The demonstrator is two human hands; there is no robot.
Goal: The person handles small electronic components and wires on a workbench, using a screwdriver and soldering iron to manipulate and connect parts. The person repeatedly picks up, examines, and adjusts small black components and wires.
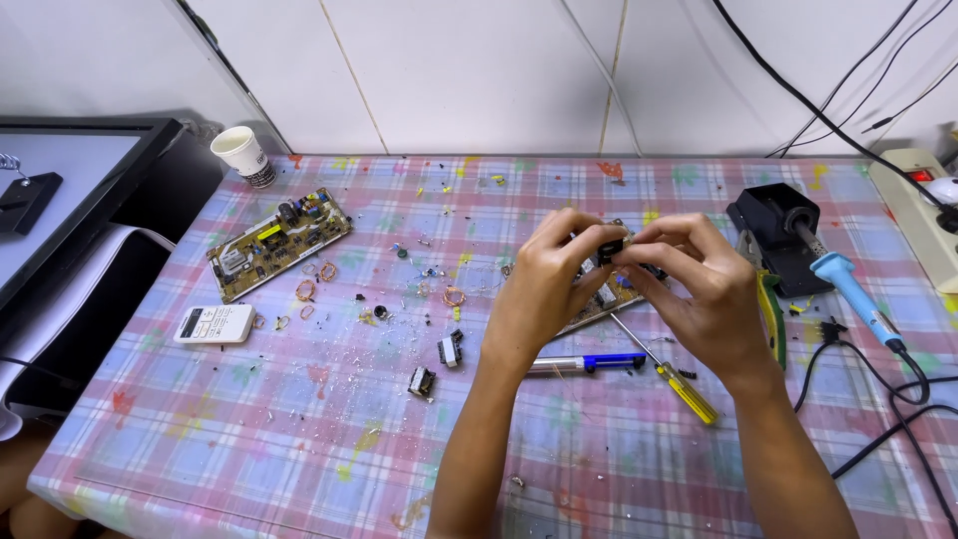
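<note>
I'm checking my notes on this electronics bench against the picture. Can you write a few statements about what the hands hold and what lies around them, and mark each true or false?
1. Both hands pinch one small dark component between the fingertips. True: the left hand and right hand meet on the small dark component.
2. The soldering iron is in the right hand. False: it rests in its black stand.
3. A yellow-handled screwdriver lies on the tablecloth. True.
4. The paper cup stands near the front table edge. False: it is at the back left, by the wall.
5. A white remote control lies near the separate circuit board. True.
</note>
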